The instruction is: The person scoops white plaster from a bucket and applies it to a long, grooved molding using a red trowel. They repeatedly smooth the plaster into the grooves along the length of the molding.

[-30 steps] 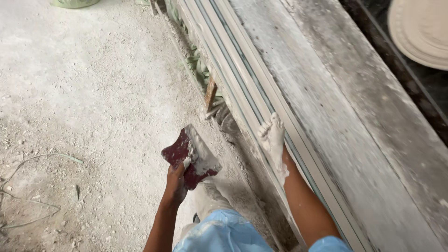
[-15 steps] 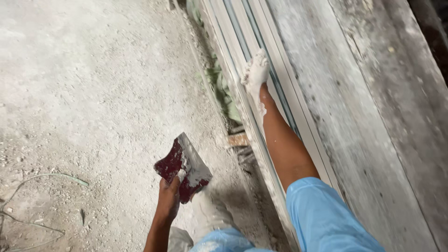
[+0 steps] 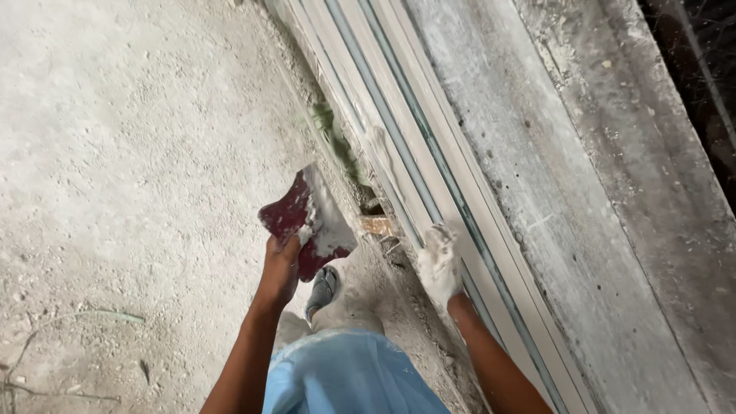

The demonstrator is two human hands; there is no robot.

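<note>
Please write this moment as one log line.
left hand: holds red board with plaster | right hand: plaster-coated, on window frame

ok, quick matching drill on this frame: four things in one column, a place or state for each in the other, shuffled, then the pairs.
Things:
1. left hand
2. right hand
3. wooden block
4. green patch

Place or state:
A. wedged in the gap under the window frame
B. coated in white plaster, against the frame's lower rail
C. smeared on the wall further along the frame
D. gripping a dark red plaster board

Pairs: 1-D, 2-B, 3-A, 4-C
</note>
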